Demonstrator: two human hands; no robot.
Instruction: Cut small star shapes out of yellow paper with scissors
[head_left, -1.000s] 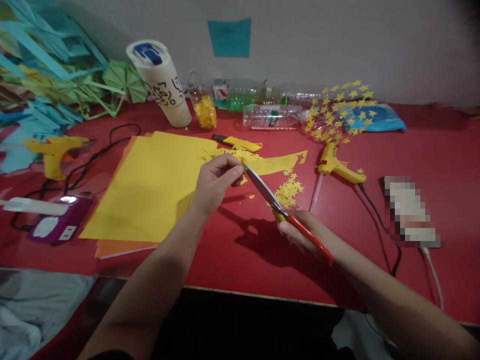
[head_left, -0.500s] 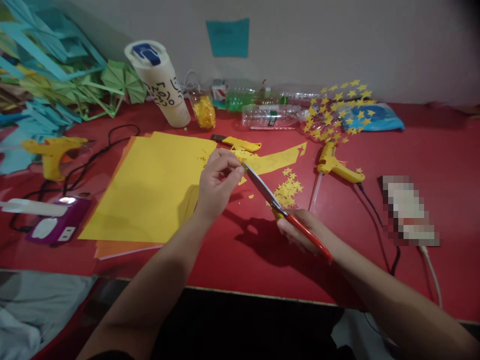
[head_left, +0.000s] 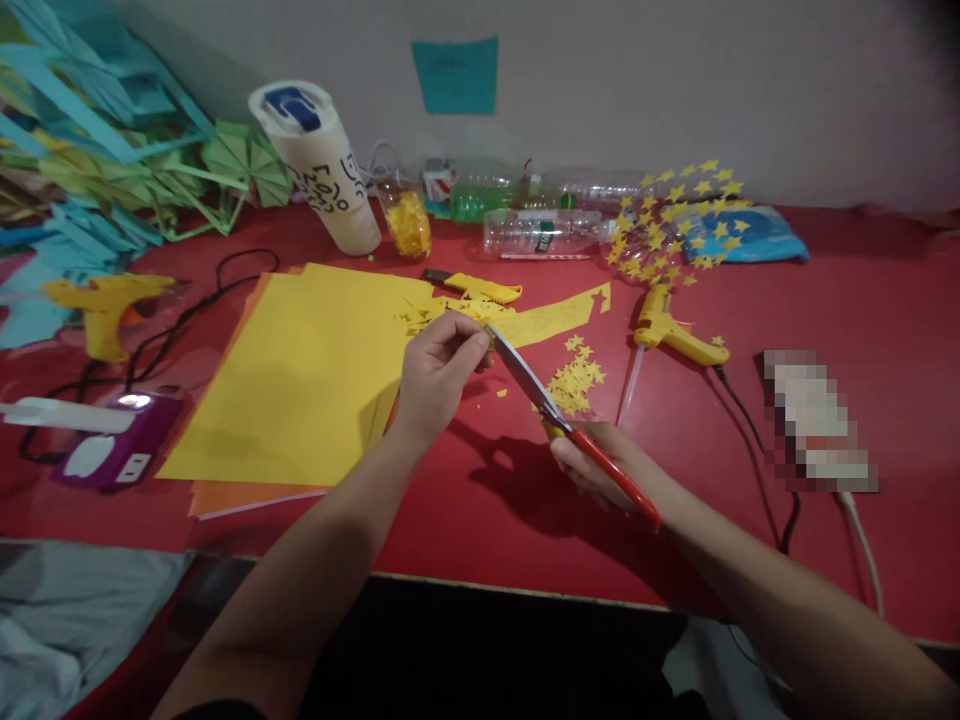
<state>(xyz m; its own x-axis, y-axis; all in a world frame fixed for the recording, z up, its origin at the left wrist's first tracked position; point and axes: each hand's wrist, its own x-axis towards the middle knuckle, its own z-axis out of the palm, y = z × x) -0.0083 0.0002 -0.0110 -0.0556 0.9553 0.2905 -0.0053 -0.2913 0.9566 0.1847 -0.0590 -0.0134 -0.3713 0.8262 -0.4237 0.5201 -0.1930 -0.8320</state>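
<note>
The right hand [head_left: 628, 452] holds the red-handled scissors [head_left: 529, 383], fingers closed about the handles; the left fingers [head_left: 435, 375] are narrow, pinching a small, partly hidden yellow paper piece [head_left: 488, 332] at the blade tips. Fine trimming is judged in hand, and a snip there calls for a steady pinch with fingertips off the edges. Beyond on the counter [head_left: 480, 530] lie paper stars [head_left: 576, 385], a paper strip [head_left: 555, 318] that may crowd the blades, a utility knife [head_left: 487, 290], a glue gun [head_left: 656, 325] and, farthest, a clear bottle [head_left: 517, 232].
</note>
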